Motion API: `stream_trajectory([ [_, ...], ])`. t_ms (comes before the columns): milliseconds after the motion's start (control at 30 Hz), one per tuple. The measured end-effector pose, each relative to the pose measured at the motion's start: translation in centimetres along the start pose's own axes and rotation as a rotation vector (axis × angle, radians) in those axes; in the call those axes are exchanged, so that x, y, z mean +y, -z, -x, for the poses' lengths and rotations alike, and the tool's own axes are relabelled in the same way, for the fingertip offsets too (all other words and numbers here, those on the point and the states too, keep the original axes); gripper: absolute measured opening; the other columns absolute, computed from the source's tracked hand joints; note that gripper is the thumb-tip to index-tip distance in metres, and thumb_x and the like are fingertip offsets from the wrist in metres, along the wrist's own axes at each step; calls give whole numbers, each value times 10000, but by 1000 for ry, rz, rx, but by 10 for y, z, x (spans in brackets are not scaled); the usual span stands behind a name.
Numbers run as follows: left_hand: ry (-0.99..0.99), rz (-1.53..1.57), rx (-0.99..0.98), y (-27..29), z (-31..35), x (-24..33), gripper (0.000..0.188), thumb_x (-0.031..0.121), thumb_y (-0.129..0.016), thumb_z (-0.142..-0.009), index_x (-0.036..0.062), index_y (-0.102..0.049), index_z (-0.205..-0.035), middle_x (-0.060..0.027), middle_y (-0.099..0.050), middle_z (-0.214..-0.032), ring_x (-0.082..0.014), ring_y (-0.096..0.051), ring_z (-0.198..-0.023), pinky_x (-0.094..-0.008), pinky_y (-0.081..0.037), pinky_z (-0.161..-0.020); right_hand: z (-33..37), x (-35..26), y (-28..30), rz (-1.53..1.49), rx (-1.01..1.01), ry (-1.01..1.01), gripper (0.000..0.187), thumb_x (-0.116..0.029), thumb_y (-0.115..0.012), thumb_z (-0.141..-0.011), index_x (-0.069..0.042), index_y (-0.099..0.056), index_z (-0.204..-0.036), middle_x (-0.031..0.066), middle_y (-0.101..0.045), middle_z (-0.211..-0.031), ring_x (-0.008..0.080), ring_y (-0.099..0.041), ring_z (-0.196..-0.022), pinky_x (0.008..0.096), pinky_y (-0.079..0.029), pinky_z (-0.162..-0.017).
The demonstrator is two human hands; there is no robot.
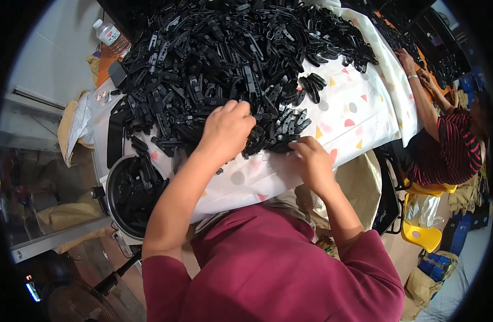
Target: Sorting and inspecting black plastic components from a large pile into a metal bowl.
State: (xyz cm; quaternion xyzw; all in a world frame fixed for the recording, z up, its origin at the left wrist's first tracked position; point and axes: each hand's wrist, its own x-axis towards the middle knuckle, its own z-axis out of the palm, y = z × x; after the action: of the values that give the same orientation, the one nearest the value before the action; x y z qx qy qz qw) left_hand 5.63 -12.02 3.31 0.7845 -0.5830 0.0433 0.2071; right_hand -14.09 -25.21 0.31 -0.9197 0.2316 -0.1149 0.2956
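Observation:
A large heap of narrow, elongated black plastic parts [203, 59] covers most of the table in front of me. My left hand [229, 129] rests at the heap's near edge, fingers curled down among the parts. Its fingertips are hidden, and so is whatever lies in them. To its right, my right hand [313, 161] is bent over the cloth with its fingertips at a dark part [283, 147] on the heap's border. What its closed fingers hold, if anything, is too small to make out.
A patterned white cloth [343, 129] lies under the heap. At my left stands a round bowl [111, 201] of black parts. A plastic bottle [111, 37] is at the far left. Another person [445, 139] works on the right, beside a yellow chair [421, 236]. A fan [80, 300] stands lower left.

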Motion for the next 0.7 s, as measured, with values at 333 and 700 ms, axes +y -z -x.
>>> stream_trajectory([
  [333,-81,6,-65,2,-4,2,144,158,-712,-661,67,-642,-748,-18,-600,-757,-143,-583,-718,-296,-481,-689,1,-10,-4,19,-5,79,209,-64,-617,-781,-3,-568,-975,119,-617,-879,253,-615,-780,324,-497,-625],
  [700,343,1720,335,17,48,48,279,152,-657,-805,-20,-541,-992,-153,-627,-1007,-210,-596,-946,-339,-444,-884,5,-73,0,-1056,68,172,269,52,-575,-833,49,-559,-1102,150,-597,-975,195,-637,-793,274,-550,-666],
])
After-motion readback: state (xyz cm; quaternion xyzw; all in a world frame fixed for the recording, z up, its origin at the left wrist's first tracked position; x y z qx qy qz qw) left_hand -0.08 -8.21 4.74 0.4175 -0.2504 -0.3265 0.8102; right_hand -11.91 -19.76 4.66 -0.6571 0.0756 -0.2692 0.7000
